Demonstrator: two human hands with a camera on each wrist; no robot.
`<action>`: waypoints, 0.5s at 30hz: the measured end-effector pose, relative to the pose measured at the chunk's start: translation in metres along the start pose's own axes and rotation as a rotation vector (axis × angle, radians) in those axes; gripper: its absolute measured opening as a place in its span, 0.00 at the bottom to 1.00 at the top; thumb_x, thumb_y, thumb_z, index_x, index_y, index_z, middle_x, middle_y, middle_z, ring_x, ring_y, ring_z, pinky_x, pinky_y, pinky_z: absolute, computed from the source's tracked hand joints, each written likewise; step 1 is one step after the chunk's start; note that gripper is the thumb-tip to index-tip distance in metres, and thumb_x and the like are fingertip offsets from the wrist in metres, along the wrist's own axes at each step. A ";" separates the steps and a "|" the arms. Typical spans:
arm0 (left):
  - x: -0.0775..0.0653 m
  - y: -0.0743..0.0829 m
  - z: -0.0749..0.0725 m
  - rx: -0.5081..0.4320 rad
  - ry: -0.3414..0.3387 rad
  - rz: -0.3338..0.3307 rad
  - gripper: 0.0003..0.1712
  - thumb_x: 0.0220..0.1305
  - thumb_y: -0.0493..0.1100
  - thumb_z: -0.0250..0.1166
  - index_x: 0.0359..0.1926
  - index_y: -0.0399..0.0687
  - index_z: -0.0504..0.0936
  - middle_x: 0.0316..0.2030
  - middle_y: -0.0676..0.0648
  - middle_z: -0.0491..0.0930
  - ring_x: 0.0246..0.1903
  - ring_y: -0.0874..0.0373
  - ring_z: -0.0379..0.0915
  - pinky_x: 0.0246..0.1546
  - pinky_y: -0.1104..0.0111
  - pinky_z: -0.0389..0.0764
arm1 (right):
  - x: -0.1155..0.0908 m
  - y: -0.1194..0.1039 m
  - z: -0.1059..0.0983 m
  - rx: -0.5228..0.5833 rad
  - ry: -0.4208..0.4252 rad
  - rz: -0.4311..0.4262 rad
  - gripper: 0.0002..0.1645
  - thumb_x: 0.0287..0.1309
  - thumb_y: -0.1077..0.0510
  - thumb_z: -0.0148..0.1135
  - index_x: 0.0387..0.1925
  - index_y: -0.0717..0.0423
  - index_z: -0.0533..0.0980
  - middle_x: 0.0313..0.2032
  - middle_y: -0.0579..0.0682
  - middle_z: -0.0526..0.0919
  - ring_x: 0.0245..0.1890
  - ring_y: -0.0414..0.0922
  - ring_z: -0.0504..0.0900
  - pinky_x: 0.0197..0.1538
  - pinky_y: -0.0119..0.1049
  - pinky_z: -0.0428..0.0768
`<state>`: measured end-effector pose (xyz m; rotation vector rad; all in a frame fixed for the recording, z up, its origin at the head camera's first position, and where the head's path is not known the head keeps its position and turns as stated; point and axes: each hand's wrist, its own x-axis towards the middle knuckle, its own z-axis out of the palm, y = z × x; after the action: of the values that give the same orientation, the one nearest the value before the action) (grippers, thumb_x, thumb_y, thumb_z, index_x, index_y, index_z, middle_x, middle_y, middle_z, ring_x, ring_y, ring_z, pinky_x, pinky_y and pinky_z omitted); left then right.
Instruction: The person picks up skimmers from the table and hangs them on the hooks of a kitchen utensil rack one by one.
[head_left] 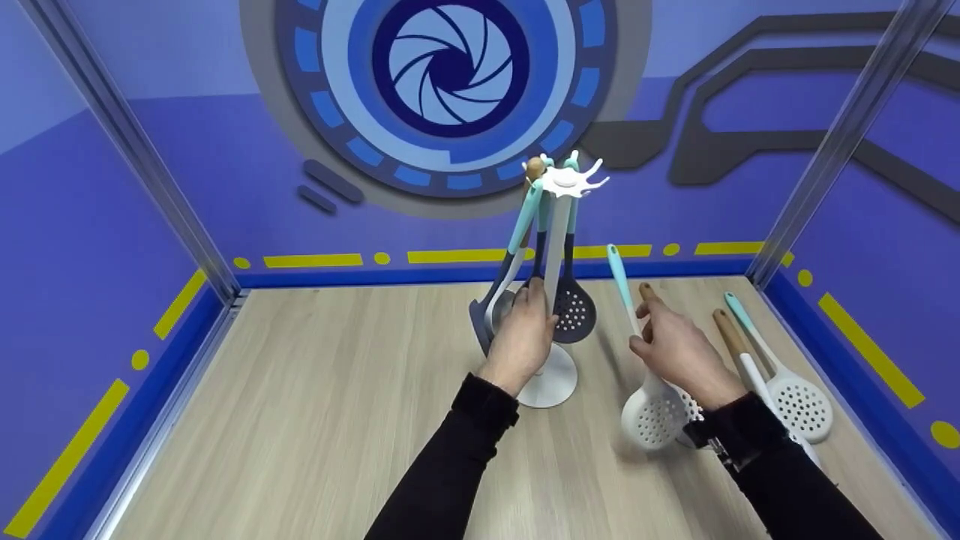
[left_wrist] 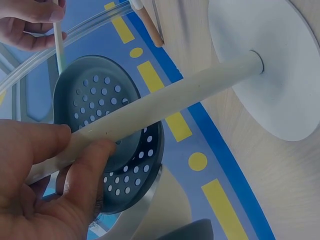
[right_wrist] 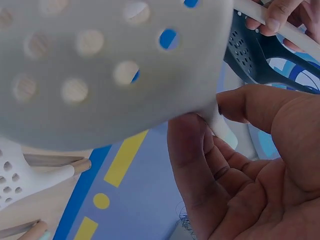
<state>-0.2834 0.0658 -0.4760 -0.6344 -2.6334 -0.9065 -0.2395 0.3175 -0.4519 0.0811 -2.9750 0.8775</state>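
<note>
My left hand (head_left: pixel 523 337) grips the white pole (left_wrist: pixel 165 105) of an upright utensil stand, thumb and fingers around it. Its round white base (left_wrist: pixel 280 65) rests on the table, and a white hook ring (head_left: pixel 568 182) tops it. Around the pole hang several utensils, among them a dark skimmer (head_left: pixel 574 315) and a dark-headed utensil with a mint handle (head_left: pixel 525 217). To the right of the stand, my right hand (head_left: pixel 684 352) pinches a white skimmer (head_left: pixel 651 420) at its neck. The skimmer's mint handle points up and away, its perforated head low and towards me.
Beneath the right hand lies a wooden-handled utensil (head_left: pixel 647 291), partly hidden. Farther right on the wooden table (head_left: pixel 322 420) are another white skimmer (head_left: pixel 802 409) and a utensil with a wooden handle (head_left: pixel 727 330). Blue panels with metal posts (head_left: pixel 832 150) enclose the back and sides.
</note>
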 end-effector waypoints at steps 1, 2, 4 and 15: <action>0.000 0.000 0.000 0.008 -0.005 -0.005 0.37 0.87 0.38 0.68 0.85 0.27 0.66 0.75 0.25 0.81 0.70 0.32 0.86 0.73 0.44 0.89 | 0.000 0.000 0.000 0.008 0.000 -0.001 0.54 0.77 0.62 0.68 0.91 0.75 0.52 0.42 0.59 0.89 0.33 0.47 0.82 0.32 0.39 0.77; 0.000 0.002 -0.002 0.000 -0.015 -0.013 0.37 0.87 0.38 0.67 0.85 0.26 0.65 0.75 0.25 0.81 0.71 0.31 0.85 0.74 0.43 0.88 | 0.000 0.000 -0.001 0.014 -0.001 -0.004 0.54 0.77 0.62 0.68 0.91 0.75 0.52 0.44 0.60 0.88 0.34 0.47 0.83 0.32 0.38 0.77; 0.000 0.003 -0.003 0.012 -0.018 -0.013 0.37 0.87 0.38 0.68 0.85 0.26 0.65 0.75 0.25 0.81 0.71 0.31 0.86 0.74 0.44 0.88 | 0.000 -0.001 -0.003 0.029 -0.001 -0.006 0.49 0.79 0.62 0.67 0.89 0.75 0.56 0.45 0.61 0.88 0.35 0.47 0.83 0.31 0.37 0.78; 0.001 0.003 -0.002 0.010 -0.017 -0.014 0.36 0.87 0.38 0.68 0.84 0.27 0.66 0.73 0.26 0.82 0.68 0.32 0.88 0.71 0.43 0.89 | -0.004 -0.006 -0.012 0.043 0.048 -0.050 0.26 0.81 0.63 0.66 0.71 0.70 0.72 0.44 0.62 0.88 0.37 0.50 0.86 0.34 0.37 0.79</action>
<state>-0.2825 0.0667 -0.4726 -0.6250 -2.6586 -0.8948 -0.2353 0.3193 -0.4384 0.1324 -2.8971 0.9235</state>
